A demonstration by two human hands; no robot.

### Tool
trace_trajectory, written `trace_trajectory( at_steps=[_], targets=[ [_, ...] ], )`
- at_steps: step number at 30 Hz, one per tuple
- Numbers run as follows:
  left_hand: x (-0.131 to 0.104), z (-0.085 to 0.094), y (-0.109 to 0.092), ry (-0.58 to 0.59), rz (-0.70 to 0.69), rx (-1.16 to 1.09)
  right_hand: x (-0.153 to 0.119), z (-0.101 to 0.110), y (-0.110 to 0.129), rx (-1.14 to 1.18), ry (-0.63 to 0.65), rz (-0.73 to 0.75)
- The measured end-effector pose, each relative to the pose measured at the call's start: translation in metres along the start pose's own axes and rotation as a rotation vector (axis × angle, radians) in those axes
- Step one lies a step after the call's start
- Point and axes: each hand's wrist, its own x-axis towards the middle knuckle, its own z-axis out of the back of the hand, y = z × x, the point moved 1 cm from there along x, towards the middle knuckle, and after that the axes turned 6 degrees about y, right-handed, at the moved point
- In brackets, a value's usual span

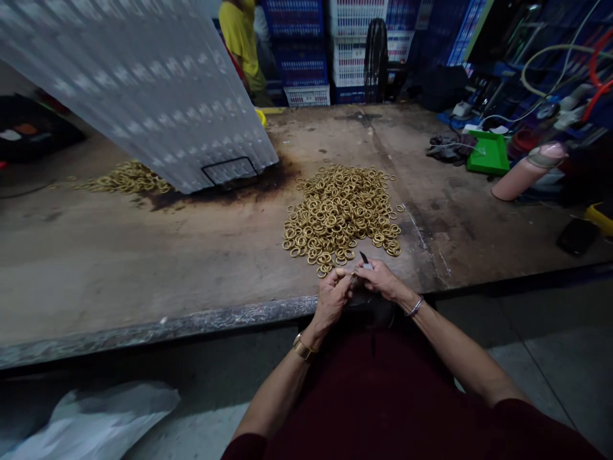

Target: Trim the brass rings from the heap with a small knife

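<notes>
At the table's front edge, my left hand [332, 297] pinches a small brass-coloured ring [353, 274], mostly hidden by the fingertips. My right hand [383, 281] is closed around a small knife [366, 260]; its dark pointed blade sticks up past the fingers. Both hands meet at the ring, fingertips close together. Just beyond them lies a wide pile of brass-coloured rings [340, 207], a few of which have strayed near my left fingers.
A tall grey corrugated panel [158, 89] stands on the worn table [143, 268], with a second ring heap [127, 179] beside it. To the right are a green tray [488, 153] and a pink bottle [527, 171]. Someone in yellow [242, 45] is behind the table, near stacked crates [299, 45].
</notes>
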Motion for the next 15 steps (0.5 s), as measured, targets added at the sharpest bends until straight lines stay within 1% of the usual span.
trace_trajectory(
  at_steps=[3,6,9,15],
  targets=[
    [-0.0001,0.0002,0.0027,0.014,0.022,-0.037,0.0009,0.0005,-0.0004,0.025,-0.029,-0.003],
    [-0.0003,0.0013,0.0046,0.035,0.059,-0.076,0.0006,0.0007,-0.0001,-0.01,-0.059,-0.004],
    [-0.0016,0.0017,0.0029,0.074,0.103,-0.092,-0.0001,0.0008,-0.0006,-0.111,-0.088,0.017],
    [-0.0046,0.0012,0.0005,0.148,0.153,-0.124,-0.0018,-0.0014,0.0017,-0.335,-0.106,0.146]
  ],
)
